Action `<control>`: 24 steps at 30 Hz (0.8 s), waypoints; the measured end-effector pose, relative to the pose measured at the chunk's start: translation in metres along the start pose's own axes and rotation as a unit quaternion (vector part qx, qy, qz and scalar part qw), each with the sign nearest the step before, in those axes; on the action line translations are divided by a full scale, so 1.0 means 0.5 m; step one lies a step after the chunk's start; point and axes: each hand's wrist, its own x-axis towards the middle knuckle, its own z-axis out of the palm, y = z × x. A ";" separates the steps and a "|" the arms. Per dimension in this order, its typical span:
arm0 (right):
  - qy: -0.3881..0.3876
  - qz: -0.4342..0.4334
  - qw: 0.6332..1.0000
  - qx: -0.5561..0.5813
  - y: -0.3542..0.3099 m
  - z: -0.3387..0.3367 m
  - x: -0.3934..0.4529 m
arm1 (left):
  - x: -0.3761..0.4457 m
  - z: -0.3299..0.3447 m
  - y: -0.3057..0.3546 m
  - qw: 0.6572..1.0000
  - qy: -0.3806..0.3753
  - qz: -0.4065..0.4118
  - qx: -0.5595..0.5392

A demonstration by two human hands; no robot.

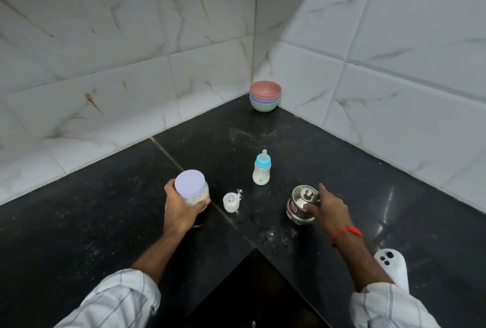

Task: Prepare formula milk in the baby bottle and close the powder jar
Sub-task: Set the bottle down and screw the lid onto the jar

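The powder jar (191, 187) is clear, holds white powder and has its lilac lid on. My left hand (181, 208) is wrapped around its side on the black counter. The baby bottle (261, 169) stands upright in the middle, with a blue collar and teat on and milky liquid inside. A small white scoop cup (231, 202) with powder traces sits between jar and bottle. My right hand (330, 206) rests on the small steel lidded pot (301, 205), thumb against its side and forefinger stretched over the lid.
A stack of coloured bowls (265, 96) stands in the far corner against the tiled walls. A white phone (391, 267) lies near my right forearm. Powder specks dot the black counter (368, 169), whose inner corner edge is just below my arms.
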 end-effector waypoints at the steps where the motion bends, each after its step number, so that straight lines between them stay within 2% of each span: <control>1: 0.001 -0.002 1.000 0.001 -0.001 0.004 0.006 | 0.009 0.003 -0.006 1.000 0.001 -0.001 0.001; 13: 0.028 -0.030 0.999 0.000 -0.083 0.041 0.073 | 0.077 0.052 -0.024 1.000 -0.029 -0.003 0.003; 20: 0.031 -0.034 0.999 0.013 -0.098 0.045 0.086 | 0.112 0.085 0.007 0.994 -0.112 0.006 0.009; 24: 0.024 -0.033 0.999 0.018 -0.090 0.047 0.086 | 0.129 0.084 0.017 0.992 -0.123 -0.021 0.029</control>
